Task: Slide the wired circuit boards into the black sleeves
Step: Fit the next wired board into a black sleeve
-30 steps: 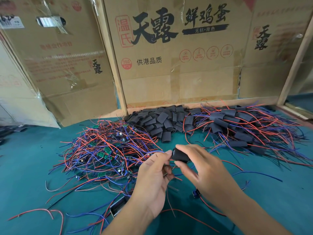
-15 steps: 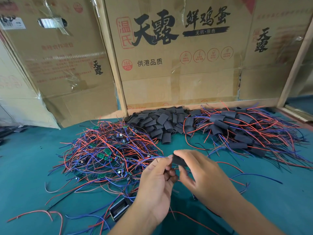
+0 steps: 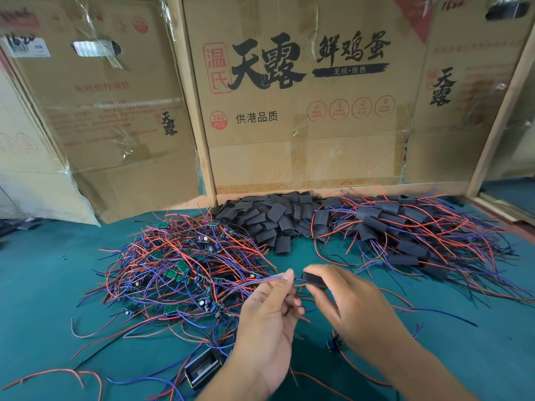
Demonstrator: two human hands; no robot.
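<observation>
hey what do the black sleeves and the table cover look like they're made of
Black sleeves: probably matte plastic or rubbery tubing; dull, flattened, creased, no gloss. The right hand holds one. Table cover: seemingly teal felt-like cloth; flat and unreflective, though its weave can't be seen.

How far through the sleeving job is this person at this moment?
Done: a pile of sleeved boards with trailing wires lies at the right. In hand: the right hand holds a black sleeve while the left hand pinches wires entering it. Left: a big tangle of bare wired boards and a heap of empty sleeves.
</observation>
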